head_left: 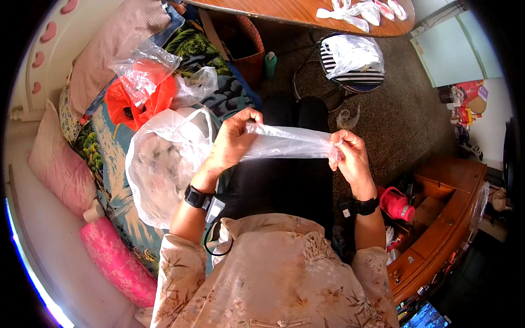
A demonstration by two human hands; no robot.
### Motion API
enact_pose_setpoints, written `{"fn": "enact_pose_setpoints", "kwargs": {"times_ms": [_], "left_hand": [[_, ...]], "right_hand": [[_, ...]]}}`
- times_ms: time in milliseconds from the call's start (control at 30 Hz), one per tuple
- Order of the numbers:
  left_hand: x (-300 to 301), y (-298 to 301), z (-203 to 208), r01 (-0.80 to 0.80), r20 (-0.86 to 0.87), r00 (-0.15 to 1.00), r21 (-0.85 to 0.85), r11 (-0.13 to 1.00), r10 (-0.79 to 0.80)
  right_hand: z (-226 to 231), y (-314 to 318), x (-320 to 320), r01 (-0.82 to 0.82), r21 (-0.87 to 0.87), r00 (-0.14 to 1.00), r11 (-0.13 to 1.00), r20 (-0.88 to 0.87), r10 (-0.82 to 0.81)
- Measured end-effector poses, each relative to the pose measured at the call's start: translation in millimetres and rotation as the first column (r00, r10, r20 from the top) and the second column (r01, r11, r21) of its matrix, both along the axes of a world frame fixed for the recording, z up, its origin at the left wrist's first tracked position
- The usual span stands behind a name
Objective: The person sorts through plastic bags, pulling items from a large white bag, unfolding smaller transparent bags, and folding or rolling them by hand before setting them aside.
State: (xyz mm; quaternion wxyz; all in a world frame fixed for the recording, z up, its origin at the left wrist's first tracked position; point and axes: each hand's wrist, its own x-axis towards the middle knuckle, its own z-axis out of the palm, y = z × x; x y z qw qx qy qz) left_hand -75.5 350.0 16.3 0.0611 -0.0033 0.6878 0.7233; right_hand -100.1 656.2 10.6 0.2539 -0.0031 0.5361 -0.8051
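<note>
A clear plastic bag [287, 143] is stretched flat between both hands over my dark-trousered lap. My left hand [234, 139] pinches its left end, fingers curled round the edge. My right hand [350, 156] grips the right end. Both wrists wear black bands. Just left of my left hand sits a big white translucent bag [158, 169] stuffed with more plastic, resting on the patterned bed cover [112, 164].
An orange bag [139, 101] and clear bags [145, 65] lie on the bed with pink pillows [57, 167]. A striped stool [353, 68] holds a white bag. A wooden table [295, 11] with folded bags stands ahead. A red flask [396, 205] and wooden cabinet [448, 218] are at right.
</note>
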Motion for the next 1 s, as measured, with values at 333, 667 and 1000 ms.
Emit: {"fn": "enact_pose_setpoints", "kwargs": {"times_ms": [333, 667, 1000], "left_hand": [[4, -17, 18, 0.110, 0.149, 0.984, -0.107, 0.988, -0.093], [6, -21, 11, 0.238, 0.327, 0.925, -0.104, 0.966, -0.192], [9, -44, -4, 0.193, 0.014, 0.977, -0.477, 0.858, -0.212]], "right_hand": [[13, -8, -6, -0.067, 0.228, 0.982, 0.971, -0.158, 0.105], [22, -13, -6, -0.133, 0.358, 0.983, 0.924, -0.070, 0.169], [28, -14, -3, -0.110, 0.159, 0.954, 0.981, -0.261, 0.149]]}}
